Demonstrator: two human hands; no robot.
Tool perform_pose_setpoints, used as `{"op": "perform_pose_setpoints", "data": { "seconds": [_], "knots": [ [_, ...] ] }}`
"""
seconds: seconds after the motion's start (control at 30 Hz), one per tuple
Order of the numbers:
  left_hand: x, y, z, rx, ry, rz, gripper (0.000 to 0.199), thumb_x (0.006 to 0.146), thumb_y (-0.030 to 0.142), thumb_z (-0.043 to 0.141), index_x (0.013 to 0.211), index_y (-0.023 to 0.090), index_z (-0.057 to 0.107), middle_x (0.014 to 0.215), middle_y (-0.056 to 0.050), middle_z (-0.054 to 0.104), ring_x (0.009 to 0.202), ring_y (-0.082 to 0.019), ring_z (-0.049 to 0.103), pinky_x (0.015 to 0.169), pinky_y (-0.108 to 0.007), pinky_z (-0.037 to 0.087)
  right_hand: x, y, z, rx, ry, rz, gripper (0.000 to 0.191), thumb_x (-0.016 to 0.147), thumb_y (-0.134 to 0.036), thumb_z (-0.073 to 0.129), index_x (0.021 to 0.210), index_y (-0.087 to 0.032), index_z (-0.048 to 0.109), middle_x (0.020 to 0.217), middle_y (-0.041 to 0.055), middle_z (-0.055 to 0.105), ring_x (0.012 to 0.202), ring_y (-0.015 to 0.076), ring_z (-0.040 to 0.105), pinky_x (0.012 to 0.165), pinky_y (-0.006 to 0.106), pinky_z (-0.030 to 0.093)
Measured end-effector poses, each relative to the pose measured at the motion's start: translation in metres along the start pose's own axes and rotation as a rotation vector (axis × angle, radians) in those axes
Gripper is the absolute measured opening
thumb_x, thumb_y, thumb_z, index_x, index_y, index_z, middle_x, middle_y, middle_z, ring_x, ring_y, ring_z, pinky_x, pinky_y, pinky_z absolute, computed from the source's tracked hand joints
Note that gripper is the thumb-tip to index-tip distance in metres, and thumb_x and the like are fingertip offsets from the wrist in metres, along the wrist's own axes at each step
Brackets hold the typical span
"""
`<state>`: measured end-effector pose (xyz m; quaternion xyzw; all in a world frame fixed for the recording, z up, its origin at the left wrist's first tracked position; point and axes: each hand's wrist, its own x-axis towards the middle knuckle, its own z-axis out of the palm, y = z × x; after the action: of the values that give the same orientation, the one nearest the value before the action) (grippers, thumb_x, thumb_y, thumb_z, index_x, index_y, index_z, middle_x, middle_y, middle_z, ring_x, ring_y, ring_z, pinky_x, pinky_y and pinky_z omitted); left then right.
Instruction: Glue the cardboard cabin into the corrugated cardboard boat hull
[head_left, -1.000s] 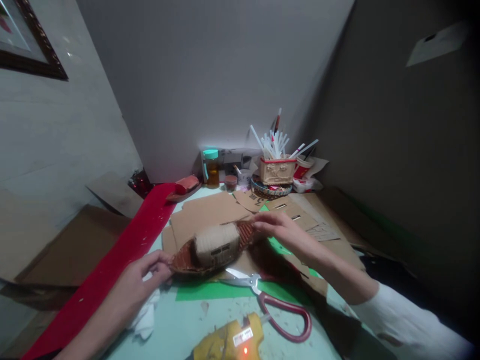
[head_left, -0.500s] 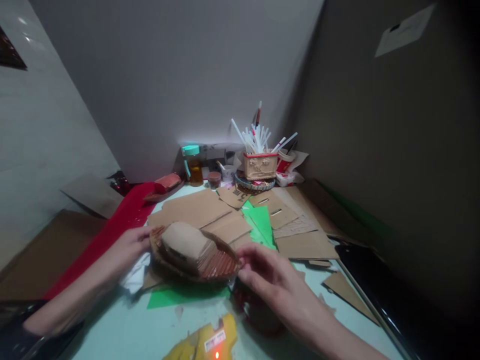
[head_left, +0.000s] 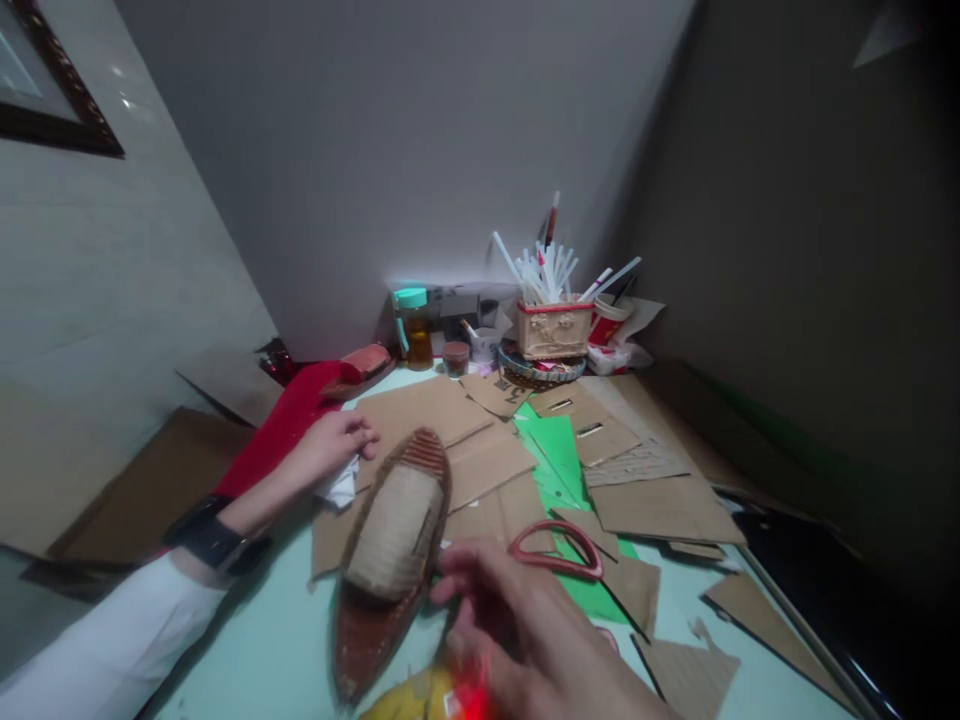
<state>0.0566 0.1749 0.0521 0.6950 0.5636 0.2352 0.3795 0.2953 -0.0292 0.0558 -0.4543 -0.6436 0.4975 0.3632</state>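
A brown model boat [head_left: 367, 634] with a ribbed tan canopy [head_left: 397, 528] lies lengthwise on the pale green table, its far end pointing away. My left hand [head_left: 336, 446] hovers left of the boat's far end, fingers loosely bent and apart, holding nothing. My right hand [head_left: 504, 622] is beside the boat's right edge, above a yellow tool [head_left: 409, 697] with a red light; its fingers are curled, and whether they touch anything is unclear. Red-handled scissors [head_left: 556, 568] lie right of the boat, partly behind my right hand.
Cardboard pieces [head_left: 664, 508] and green paper [head_left: 553, 455] spread across the table. Behind them stand a straw box [head_left: 555, 332], a bottle [head_left: 415, 335] and small cups. A smaller boat [head_left: 364, 368] sits on red cloth [head_left: 304, 400] at left. A black glossy object [head_left: 802, 580] lies at right.
The boat has turned from crosswise in both hands to lengthwise on the table. My left hand has let go and moved off it. The scissors now show, and the view has shifted left.
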Motion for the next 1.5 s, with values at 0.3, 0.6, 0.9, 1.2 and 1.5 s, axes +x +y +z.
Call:
{"op": "perform_pose_setpoints", "data": {
  "seconds": [0.3,0.6,0.9,1.2,1.5],
  "knots": [
    [-0.048,0.017,-0.012,-0.267,0.088,0.047,0.017,0.091,0.033,0.061,0.087,0.016,0.061,0.075,0.002,0.062,0.066,-0.014,0.059,0.060,-0.028,0.047,0.014,-0.017,-0.009,-0.264,0.015,-0.006,0.023,0.088,-0.017,0.052,0.109,-0.021,0.062,0.103,0.0037,0.072,0.092,0.0213,0.065,0.082,0.035,0.049],
    [-0.127,0.023,-0.013,-0.312,0.053,0.002,0.034,0.083,0.049,0.065,0.072,0.018,0.059,0.064,0.004,0.052,0.059,-0.011,0.044,0.055,-0.022,0.031,0.038,-0.031,-0.035,-0.458,0.119,-0.057,0.017,0.099,-0.027,0.049,0.107,-0.022,0.063,0.098,0.0022,0.069,0.089,0.0207,0.062,0.078,0.035,0.046],
    [-0.156,0.007,-0.004,-0.173,0.001,0.006,0.040,0.082,0.059,0.061,0.070,0.021,0.058,0.063,0.003,0.050,0.062,-0.015,0.042,0.057,-0.025,0.029,0.065,-0.044,-0.036,-0.559,0.074,-0.103,0.019,0.096,-0.020,0.054,0.111,-0.019,0.066,0.103,0.0048,0.070,0.092,0.0203,0.062,0.077,0.032,0.043],
    [-0.155,0.010,-0.009,-0.116,0.039,0.010,0.039,0.079,0.059,0.061,0.067,0.022,0.058,0.062,0.002,0.051,0.062,-0.017,0.043,0.058,-0.027,0.030,0.063,-0.056,-0.027,-0.632,0.070,-0.091,0.022,0.098,-0.034,0.053,0.115,-0.023,0.062,0.097,0.0044,0.071,0.085,0.0210,0.064,0.069,0.031,0.043],
    [-0.160,0.012,-0.008,-0.102,0.083,0.027,0.035,0.083,0.053,0.059,0.067,0.022,0.056,0.065,0.002,0.052,0.066,-0.018,0.047,0.061,-0.029,0.032,0.045,-0.071,0.009,-0.958,-0.043,0.002,0.069,0.085,-0.052,0.061,0.144,-0.027,0.037,0.141,0.0130,0.051,0.091,0.0370,0.065,0.067,0.044,0.045]
  ]
}}
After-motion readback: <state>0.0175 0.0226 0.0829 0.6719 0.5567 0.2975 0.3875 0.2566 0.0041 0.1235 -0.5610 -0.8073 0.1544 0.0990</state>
